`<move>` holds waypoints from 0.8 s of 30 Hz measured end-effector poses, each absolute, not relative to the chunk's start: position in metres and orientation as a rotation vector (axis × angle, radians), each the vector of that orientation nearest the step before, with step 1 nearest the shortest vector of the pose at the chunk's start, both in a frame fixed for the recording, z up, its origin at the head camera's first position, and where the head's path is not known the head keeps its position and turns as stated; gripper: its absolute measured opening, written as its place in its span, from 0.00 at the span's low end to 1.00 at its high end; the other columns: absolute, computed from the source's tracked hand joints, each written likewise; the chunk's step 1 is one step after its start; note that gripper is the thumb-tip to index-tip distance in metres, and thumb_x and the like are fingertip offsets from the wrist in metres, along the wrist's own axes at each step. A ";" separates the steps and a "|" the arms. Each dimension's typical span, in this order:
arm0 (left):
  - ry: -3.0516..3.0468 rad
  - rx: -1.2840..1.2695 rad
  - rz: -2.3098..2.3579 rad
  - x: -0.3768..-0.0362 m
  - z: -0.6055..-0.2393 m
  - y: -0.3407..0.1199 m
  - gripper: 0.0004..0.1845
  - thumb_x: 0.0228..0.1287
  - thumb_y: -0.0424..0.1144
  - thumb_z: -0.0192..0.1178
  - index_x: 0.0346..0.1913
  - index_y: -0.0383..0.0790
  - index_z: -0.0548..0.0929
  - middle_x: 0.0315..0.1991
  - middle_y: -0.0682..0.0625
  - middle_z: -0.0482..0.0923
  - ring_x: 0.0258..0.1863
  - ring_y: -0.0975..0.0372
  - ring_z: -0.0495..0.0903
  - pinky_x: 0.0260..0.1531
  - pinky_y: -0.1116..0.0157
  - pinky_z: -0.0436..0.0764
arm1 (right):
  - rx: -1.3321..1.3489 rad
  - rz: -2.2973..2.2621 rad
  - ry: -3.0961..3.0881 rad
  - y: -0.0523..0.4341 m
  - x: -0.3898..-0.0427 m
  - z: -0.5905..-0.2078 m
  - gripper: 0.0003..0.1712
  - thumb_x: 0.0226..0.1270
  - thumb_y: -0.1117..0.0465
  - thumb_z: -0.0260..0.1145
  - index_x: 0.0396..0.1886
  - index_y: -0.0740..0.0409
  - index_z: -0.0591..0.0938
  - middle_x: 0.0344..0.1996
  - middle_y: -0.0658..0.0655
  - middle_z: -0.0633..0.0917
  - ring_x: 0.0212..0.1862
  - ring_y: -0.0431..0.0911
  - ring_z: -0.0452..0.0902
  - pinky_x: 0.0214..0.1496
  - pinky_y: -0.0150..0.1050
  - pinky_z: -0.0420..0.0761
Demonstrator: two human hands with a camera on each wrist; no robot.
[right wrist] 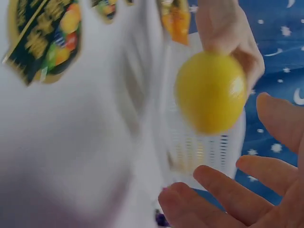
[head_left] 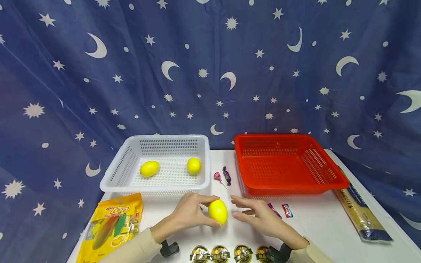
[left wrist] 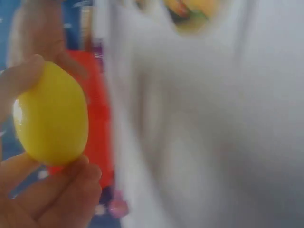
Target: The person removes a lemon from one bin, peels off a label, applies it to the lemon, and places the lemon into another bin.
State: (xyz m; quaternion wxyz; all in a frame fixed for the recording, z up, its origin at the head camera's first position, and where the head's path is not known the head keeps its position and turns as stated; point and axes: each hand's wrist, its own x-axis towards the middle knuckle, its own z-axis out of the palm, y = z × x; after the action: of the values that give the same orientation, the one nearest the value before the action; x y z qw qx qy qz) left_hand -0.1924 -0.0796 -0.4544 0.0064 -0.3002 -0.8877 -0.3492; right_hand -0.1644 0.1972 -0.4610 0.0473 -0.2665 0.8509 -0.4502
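Observation:
My left hand [head_left: 212, 212] grips a yellow lemon [head_left: 218, 212] just above the white table, thumb on top and fingers underneath. The left wrist view shows that lemon [left wrist: 50, 114] close up between my fingertips [left wrist: 61, 187]. My right hand [head_left: 238, 207] hovers open just right of the lemon, fingers straight and pointing at it without touching. In the right wrist view the lemon [right wrist: 211, 92] hangs above my spread right fingers [right wrist: 223, 190]. Behind the hands, a white basket [head_left: 154, 186] holds two more lemons [head_left: 149, 168] [head_left: 194, 165].
An empty red basket [head_left: 296, 188] stands at the back right. A lollipop [head_left: 217, 176] and a purple candy [head_left: 226, 175] lie between the baskets, and two more candies [head_left: 287, 210] by my right hand. A yellow snack bag [head_left: 113, 226] lies left, a long packet [head_left: 361, 215] right, round packets [head_left: 220, 254] along the front edge.

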 end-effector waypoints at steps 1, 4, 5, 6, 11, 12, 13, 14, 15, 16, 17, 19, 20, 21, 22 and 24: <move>-2.807 -0.941 -1.052 -0.197 -0.460 -0.075 0.40 0.34 0.62 0.83 0.58 0.55 0.88 0.44 0.56 0.92 0.31 0.69 0.83 0.28 0.75 0.74 | -0.828 -1.348 2.589 0.196 -0.167 -0.464 0.34 0.72 0.47 0.67 0.72 0.55 0.75 0.66 0.64 0.81 0.60 0.62 0.83 0.53 0.39 0.88; -2.857 -0.972 -0.929 -0.207 -0.472 -0.065 0.42 0.34 0.64 0.82 0.59 0.56 0.87 0.40 0.56 0.92 0.24 0.71 0.73 0.25 0.74 0.68 | -0.859 -1.285 2.586 0.191 -0.173 -0.471 0.35 0.72 0.47 0.68 0.72 0.59 0.75 0.66 0.63 0.81 0.58 0.61 0.85 0.50 0.43 0.89; -2.870 -0.984 -0.898 -0.209 -0.474 -0.063 0.42 0.35 0.65 0.81 0.61 0.57 0.86 0.39 0.56 0.92 0.23 0.72 0.69 0.26 0.73 0.67 | -0.870 -1.264 2.599 0.189 -0.175 -0.473 0.35 0.71 0.47 0.68 0.71 0.60 0.76 0.65 0.63 0.82 0.57 0.60 0.86 0.49 0.43 0.89; -2.877 -0.995 -0.875 -0.211 -0.476 -0.061 0.43 0.36 0.65 0.81 0.61 0.57 0.85 0.38 0.56 0.92 0.23 0.72 0.66 0.27 0.73 0.66 | -0.879 -1.246 2.623 0.187 -0.176 -0.475 0.34 0.70 0.48 0.69 0.70 0.60 0.77 0.64 0.62 0.83 0.55 0.58 0.87 0.49 0.43 0.89; -2.915 -1.050 -0.882 -0.211 -0.478 -0.058 0.45 0.44 0.63 0.79 0.68 0.54 0.80 0.22 0.56 0.80 0.22 0.72 0.61 0.26 0.73 0.61 | -0.879 -1.144 2.789 0.181 -0.177 -0.480 0.32 0.65 0.50 0.74 0.66 0.58 0.81 0.56 0.58 0.88 0.47 0.50 0.90 0.48 0.41 0.88; -2.924 -1.049 -0.892 -0.209 -0.479 -0.058 0.45 0.45 0.63 0.78 0.69 0.52 0.79 0.20 0.54 0.76 0.21 0.71 0.60 0.24 0.72 0.60 | -0.874 -1.129 2.816 0.180 -0.176 -0.480 0.32 0.64 0.50 0.75 0.65 0.58 0.82 0.55 0.57 0.89 0.46 0.49 0.90 0.47 0.40 0.88; -2.932 -1.040 -0.900 -0.207 -0.480 -0.059 0.46 0.46 0.62 0.78 0.71 0.51 0.77 0.21 0.53 0.75 0.21 0.70 0.60 0.23 0.72 0.60 | -0.866 -1.117 2.833 0.179 -0.175 -0.480 0.32 0.63 0.51 0.75 0.65 0.57 0.82 0.54 0.57 0.89 0.45 0.48 0.90 0.47 0.39 0.88; -2.937 -1.026 -0.896 -0.204 -0.481 -0.059 0.48 0.47 0.63 0.77 0.72 0.49 0.76 0.22 0.52 0.78 0.22 0.69 0.64 0.24 0.72 0.63 | -0.860 -1.107 2.849 0.178 -0.174 -0.479 0.31 0.63 0.50 0.75 0.64 0.57 0.83 0.54 0.56 0.90 0.44 0.47 0.90 0.46 0.38 0.87; -2.945 -0.999 -0.889 -0.200 -0.481 -0.061 0.49 0.48 0.63 0.77 0.73 0.47 0.74 0.26 0.52 0.81 0.24 0.68 0.69 0.26 0.71 0.68 | -0.856 -1.097 2.866 0.178 -0.173 -0.479 0.31 0.63 0.50 0.76 0.63 0.56 0.83 0.53 0.56 0.90 0.44 0.46 0.89 0.46 0.37 0.86; -2.950 -0.968 -0.884 -0.196 -0.481 -0.063 0.50 0.48 0.63 0.77 0.74 0.45 0.73 0.33 0.50 0.86 0.28 0.65 0.76 0.30 0.68 0.74 | -0.850 -1.089 2.881 0.178 -0.173 -0.478 0.30 0.63 0.50 0.76 0.63 0.56 0.84 0.52 0.55 0.91 0.43 0.45 0.89 0.45 0.37 0.85; -2.961 -0.938 -0.881 -0.191 -0.480 -0.066 0.50 0.50 0.63 0.76 0.74 0.43 0.72 0.42 0.47 0.89 0.36 0.62 0.81 0.37 0.64 0.79 | -0.842 -1.079 2.895 0.177 -0.172 -0.478 0.30 0.62 0.49 0.76 0.63 0.55 0.84 0.51 0.54 0.91 0.41 0.44 0.88 0.43 0.35 0.84; -2.986 -0.896 -0.866 -0.178 -0.478 -0.075 0.48 0.53 0.61 0.74 0.73 0.40 0.73 0.57 0.45 0.86 0.52 0.54 0.85 0.52 0.54 0.82 | -0.822 -1.054 2.925 0.177 -0.171 -0.476 0.31 0.62 0.47 0.76 0.63 0.54 0.84 0.47 0.52 0.92 0.38 0.42 0.86 0.40 0.32 0.80; -3.006 -0.889 -0.865 -0.171 -0.475 -0.080 0.46 0.54 0.60 0.74 0.72 0.39 0.75 0.60 0.44 0.85 0.57 0.51 0.84 0.57 0.49 0.81 | -0.811 -1.033 2.947 0.178 -0.170 -0.475 0.32 0.61 0.46 0.76 0.63 0.53 0.84 0.44 0.51 0.92 0.37 0.41 0.84 0.38 0.30 0.78; -3.033 -0.885 -0.867 -0.165 -0.473 -0.085 0.43 0.56 0.59 0.73 0.70 0.39 0.76 0.62 0.45 0.84 0.59 0.50 0.82 0.58 0.46 0.80 | -0.805 -1.010 2.974 0.180 -0.168 -0.474 0.33 0.61 0.45 0.76 0.64 0.52 0.84 0.41 0.50 0.92 0.36 0.41 0.83 0.37 0.30 0.76; -3.057 -0.898 -0.853 -0.158 -0.471 -0.090 0.39 0.58 0.59 0.72 0.68 0.40 0.78 0.63 0.46 0.83 0.60 0.50 0.82 0.60 0.45 0.79 | -0.799 -0.986 3.006 0.182 -0.166 -0.472 0.33 0.61 0.45 0.76 0.64 0.51 0.84 0.39 0.49 0.92 0.35 0.40 0.82 0.36 0.29 0.74; -3.106 -0.941 -0.819 -0.147 -0.468 -0.100 0.34 0.60 0.58 0.71 0.64 0.42 0.82 0.60 0.50 0.84 0.58 0.54 0.82 0.57 0.48 0.82 | -0.782 -0.931 3.084 0.189 -0.159 -0.468 0.32 0.60 0.43 0.76 0.63 0.48 0.84 0.40 0.48 0.92 0.35 0.40 0.82 0.35 0.29 0.72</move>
State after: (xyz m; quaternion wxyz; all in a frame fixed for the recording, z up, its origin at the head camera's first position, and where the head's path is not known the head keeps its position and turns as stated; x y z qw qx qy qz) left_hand -0.1468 -0.1001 -0.4682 -0.1024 -0.2796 -0.9231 -0.2434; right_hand -0.1592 0.1891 -0.4681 -0.0867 -0.2349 0.9268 -0.2797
